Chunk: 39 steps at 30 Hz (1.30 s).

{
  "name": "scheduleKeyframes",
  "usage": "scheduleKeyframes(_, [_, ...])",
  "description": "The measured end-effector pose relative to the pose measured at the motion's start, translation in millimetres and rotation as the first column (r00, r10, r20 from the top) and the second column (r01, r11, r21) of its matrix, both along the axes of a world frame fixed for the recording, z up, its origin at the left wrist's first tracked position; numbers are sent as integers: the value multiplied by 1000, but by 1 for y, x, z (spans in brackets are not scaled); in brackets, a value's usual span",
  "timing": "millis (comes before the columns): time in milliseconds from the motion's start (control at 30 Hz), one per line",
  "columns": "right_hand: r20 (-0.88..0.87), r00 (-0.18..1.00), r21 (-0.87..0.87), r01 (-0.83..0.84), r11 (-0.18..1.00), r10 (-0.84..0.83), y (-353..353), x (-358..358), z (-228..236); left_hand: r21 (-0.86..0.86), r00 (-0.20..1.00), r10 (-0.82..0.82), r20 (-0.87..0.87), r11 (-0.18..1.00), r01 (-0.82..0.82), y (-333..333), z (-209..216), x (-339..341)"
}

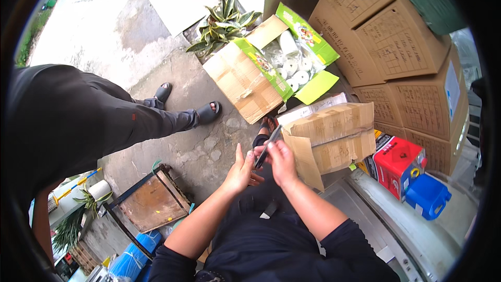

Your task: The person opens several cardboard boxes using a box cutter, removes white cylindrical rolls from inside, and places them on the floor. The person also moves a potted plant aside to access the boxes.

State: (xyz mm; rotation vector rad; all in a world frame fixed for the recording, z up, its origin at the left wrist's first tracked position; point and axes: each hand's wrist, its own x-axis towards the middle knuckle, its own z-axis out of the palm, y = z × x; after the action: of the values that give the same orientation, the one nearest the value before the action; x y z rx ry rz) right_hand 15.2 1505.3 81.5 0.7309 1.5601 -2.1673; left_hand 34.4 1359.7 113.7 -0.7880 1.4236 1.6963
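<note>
In front of my body, my right hand [282, 159] is closed around a slim dark object [267, 149]. The object is long and narrow, held at a slant, with a greyish upper end and a black lower end; its exact kind does not show. Close beside its lower end is my left hand [243, 171], thumb up and fingers stretched apart, holding nothing. I cannot tell whether its fingers touch the object. Just beyond my right hand stands a worn, taped cardboard box [334, 138] with a flap hanging down.
An opened green-and-brown carton [245, 81] holds white rolls [300, 77]. Stacked brown boxes [399, 47] rise at the right, above a red can [399, 159] and a blue jug [429, 197]. Another person [88, 109] stands at left, near a hand cart [154, 201]. A potted plant [222, 23] is beyond.
</note>
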Motion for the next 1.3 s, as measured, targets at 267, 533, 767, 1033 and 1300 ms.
scheduleKeyframes(267, [199, 977, -34, -67, 997, 72, 38, -162, -113, -418, 982, -188, -16, 894, 164, -68, -135, 45])
scheduleKeyframes(533, [105, 921, 384, -386, 839, 376, -24, -241, -244, -381, 585, -696, 416, 451, 807, -111, -227, 75])
scheduleKeyframes(767, [301, 714, 856, -495, 151, 632, -110, -321, -335, -357, 560, -725, 401, 439, 825, -133, -265, 89])
scheduleKeyframes(1033, [410, 466, 878, -433, -202, 784, -172, -386, -367, -450, 674, -673, 304, 522, 724, -142, -276, 109])
scheduleKeyframes(1300, [567, 344, 800, -445, -402, 748, -199, -403, -354, -478, 706, -654, 272, 545, 689, -142, -278, 114])
